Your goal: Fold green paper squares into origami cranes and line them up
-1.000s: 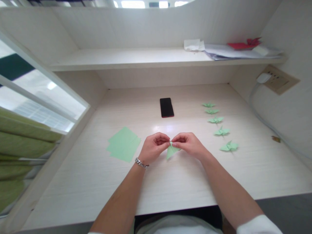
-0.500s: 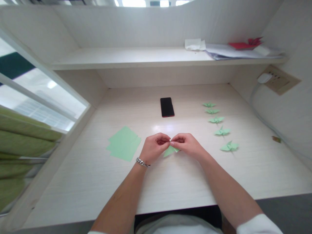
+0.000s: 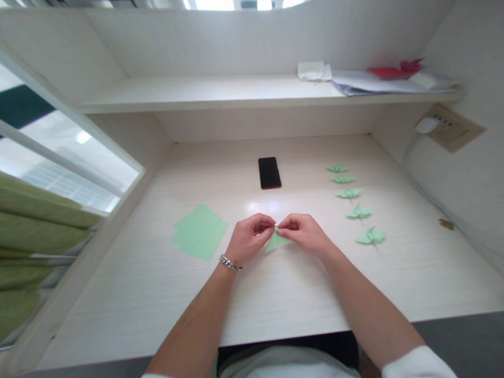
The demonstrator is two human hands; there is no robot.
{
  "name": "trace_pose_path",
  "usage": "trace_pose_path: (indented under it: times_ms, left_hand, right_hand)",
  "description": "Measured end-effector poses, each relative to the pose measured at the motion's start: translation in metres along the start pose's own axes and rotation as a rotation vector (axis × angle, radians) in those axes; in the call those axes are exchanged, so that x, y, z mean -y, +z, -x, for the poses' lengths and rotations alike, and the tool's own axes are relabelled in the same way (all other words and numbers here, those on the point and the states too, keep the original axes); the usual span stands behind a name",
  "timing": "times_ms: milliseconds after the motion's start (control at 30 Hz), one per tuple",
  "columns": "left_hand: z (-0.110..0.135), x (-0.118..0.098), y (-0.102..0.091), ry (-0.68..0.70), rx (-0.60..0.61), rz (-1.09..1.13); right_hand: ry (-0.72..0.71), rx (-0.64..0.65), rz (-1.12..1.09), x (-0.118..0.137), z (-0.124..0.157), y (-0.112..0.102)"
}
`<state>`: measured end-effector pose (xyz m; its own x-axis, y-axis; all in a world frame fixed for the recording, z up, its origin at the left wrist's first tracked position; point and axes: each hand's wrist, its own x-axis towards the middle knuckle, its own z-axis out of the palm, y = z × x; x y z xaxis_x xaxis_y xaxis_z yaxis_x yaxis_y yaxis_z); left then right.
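Note:
A small folded piece of green paper [image 3: 276,241] is pinched between my two hands over the desk's middle. My left hand [image 3: 252,237] is closed on its upper left part, a chain bracelet [image 3: 230,263] round the wrist. Closed on the upper right part is my right hand [image 3: 302,231], its fingertips almost meeting the left ones. The fingers hide the paper's top. Left of my hands lies a loose stack of green paper sheets [image 3: 200,233]. On the right, several folded green paper cranes stand in a column, the nearest crane [image 3: 370,236] beyond my right wrist.
A black phone [image 3: 270,173] lies behind my hands. The shelf [image 3: 197,90] above carries papers [image 3: 374,83] and a red folded paper [image 3: 411,65]. A plug [image 3: 427,125] sits in the wall socket, its cable [image 3: 425,197] running along the right side. A small brown scrap [image 3: 446,224] lies near it.
My right fingers have shifted slightly on the folded paper. A white edge that showed beside them is gone, and more of its green face shows. Everything else stays put.

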<state>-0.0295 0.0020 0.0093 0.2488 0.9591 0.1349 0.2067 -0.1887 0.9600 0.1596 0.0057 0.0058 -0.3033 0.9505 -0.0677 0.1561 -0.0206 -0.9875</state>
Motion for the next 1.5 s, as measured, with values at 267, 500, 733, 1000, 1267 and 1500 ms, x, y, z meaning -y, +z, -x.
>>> trace_pose_path:
  times_ms: [267,500,733,1000,1267,1500]
  left_hand:
    - [0.001,-0.006,0.0,-0.028,0.003,0.054]
    - [0.001,-0.002,0.003,-0.048,-0.032,0.079]
    - [0.001,0.001,0.003,-0.027,-0.05,0.065]
    - [-0.001,-0.001,0.003,-0.085,-0.036,0.132]
    - [-0.004,0.0,0.006,-0.124,-0.085,0.186]
    - [-0.004,0.005,0.01,-0.239,0.025,0.236]
  right_hand:
    - [-0.041,-0.017,0.035,0.005,0.001,0.0]
    - [-0.113,-0.026,0.126,0.003,0.002,0.002]
    - [-0.164,-0.041,0.216,0.006,0.003,0.0]
    - [-0.151,-0.033,0.224,0.006,0.003,0.0]
    - [-0.062,-0.019,0.118,0.004,-0.001,0.001]
    - [0.035,-0.113,-0.084,-0.001,-0.004,0.004]
